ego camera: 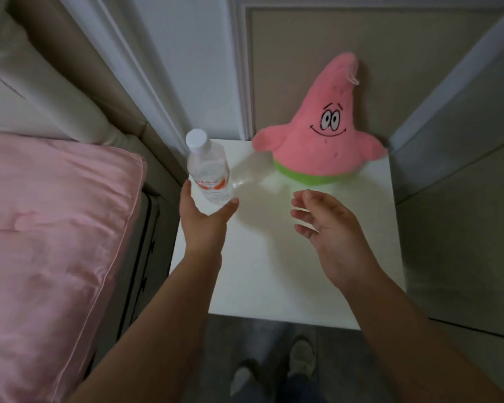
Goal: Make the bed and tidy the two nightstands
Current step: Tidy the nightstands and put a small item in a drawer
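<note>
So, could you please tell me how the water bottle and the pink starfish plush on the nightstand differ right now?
The water bottle is clear plastic with a white cap; the starfish plush is soft, pink with a green base. The bottle is gripped by the left hand at the nightstand's left rear corner; the plush stands untouched at the back, against the wall. The bottle is slim, the plush much wider. Both stand roughly upright.

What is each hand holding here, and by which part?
The left hand holds the water bottle by its lower body, fingers and thumb on either side. The right hand is open above the nightstand, holding nothing.
</note>
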